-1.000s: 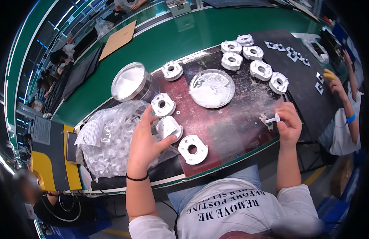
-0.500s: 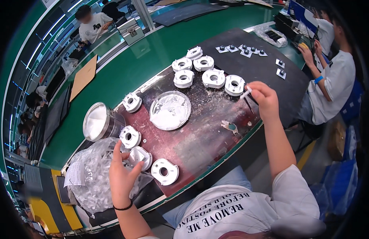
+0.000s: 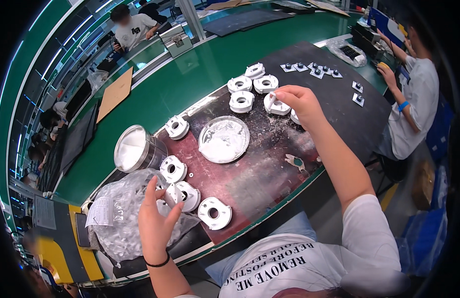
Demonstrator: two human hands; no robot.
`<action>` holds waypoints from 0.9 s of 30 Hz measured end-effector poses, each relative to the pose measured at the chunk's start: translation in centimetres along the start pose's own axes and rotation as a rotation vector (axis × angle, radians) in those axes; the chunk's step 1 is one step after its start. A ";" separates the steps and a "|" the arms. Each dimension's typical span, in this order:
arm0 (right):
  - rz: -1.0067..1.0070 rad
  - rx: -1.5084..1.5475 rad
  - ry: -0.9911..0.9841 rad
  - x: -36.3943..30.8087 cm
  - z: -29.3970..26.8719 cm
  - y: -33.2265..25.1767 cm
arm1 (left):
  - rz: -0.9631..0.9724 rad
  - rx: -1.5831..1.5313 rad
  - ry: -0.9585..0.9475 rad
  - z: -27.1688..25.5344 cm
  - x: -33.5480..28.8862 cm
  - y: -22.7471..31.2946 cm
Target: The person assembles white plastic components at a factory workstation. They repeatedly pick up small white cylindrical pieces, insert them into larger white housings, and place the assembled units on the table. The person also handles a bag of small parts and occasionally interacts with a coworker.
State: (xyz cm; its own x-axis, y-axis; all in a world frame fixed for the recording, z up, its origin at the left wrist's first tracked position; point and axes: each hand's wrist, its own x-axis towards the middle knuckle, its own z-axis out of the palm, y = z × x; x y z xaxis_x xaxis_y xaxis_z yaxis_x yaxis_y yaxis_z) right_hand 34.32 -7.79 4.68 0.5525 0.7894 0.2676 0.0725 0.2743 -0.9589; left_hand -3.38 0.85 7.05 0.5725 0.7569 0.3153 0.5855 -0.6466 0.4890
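Observation:
My left hand (image 3: pixel 156 223) is curled at the front left, gripping a small square metal plate (image 3: pixel 174 195) between thumb and fingers. The plate is tilted and partly overlaps a round white part (image 3: pixel 191 196). Two more such parts lie close by, one white ring-shaped part (image 3: pixel 215 213) to the right and another (image 3: pixel 173 169) just beyond. Raised over the far right of the board, my right hand (image 3: pixel 300 103) pinches a thin white-smeared stick (image 3: pixel 273 98). Behind it sits a white part (image 3: pixel 278 105), partly hidden. A round dish of white paste (image 3: pixel 224 139) lies between my hands.
A clear tub of white paste (image 3: pixel 132 149) stands at the left, beside a plastic bag of small pieces (image 3: pixel 120 233). Several white parts (image 3: pixel 241 101) cluster at the back. Small square plates with black knobs (image 3: pixel 317 73) lie on the black mat (image 3: pixel 334 114). A co-worker (image 3: pixel 414 99) sits at right.
My right hand has swung left and farther in with the stick, now over the back white parts. My left hand has stayed near the same place, with the square plate tilted differently.

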 end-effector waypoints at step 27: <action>0.247 0.095 -0.496 -5.4 -3.4 0.8 | 0.180 -0.095 -0.088 0.4 -0.2 2.6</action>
State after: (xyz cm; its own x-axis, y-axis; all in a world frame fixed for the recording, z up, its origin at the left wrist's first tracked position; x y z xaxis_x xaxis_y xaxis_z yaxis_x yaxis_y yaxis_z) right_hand 34.23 -13.75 2.16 0.0851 0.9939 0.0705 -0.0976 0.0787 -0.9921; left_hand -1.76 -1.07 7.92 0.7130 0.6162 0.3347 0.4148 -0.7554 0.5072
